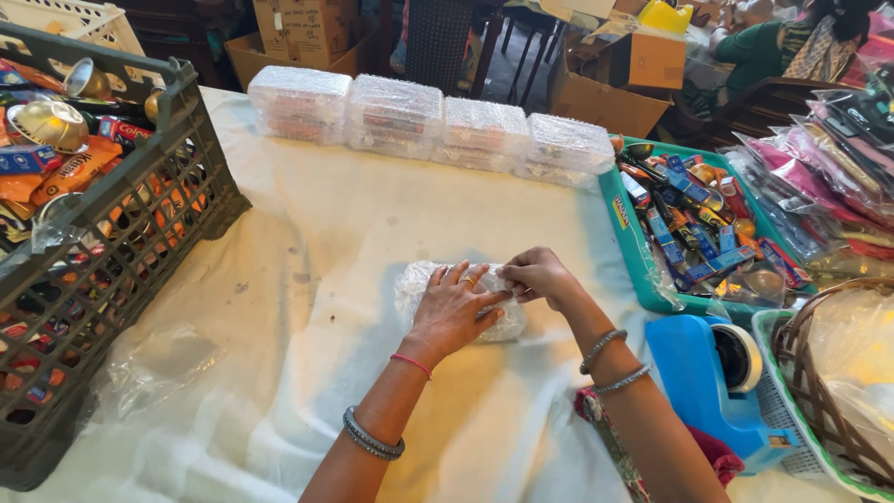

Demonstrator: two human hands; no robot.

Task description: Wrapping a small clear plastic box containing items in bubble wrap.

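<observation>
A small parcel wrapped in bubble wrap [416,287] lies on the white cloth in the middle of the table. My left hand [453,312] lies flat on top of it, fingers spread, pressing it down. My right hand [537,277] pinches the wrap at the parcel's far right corner, fingers closed on the edge. Both wrists wear metal bangles, and the left one also has a red thread.
Several bubble-wrapped boxes [424,116] stand in a row at the table's back. A dark plastic crate [112,224] of packets and metal bowls is at left. A teal tray [635,251] of small items, a blue tape dispenser [708,377] and a wicker basket [819,373] are at right.
</observation>
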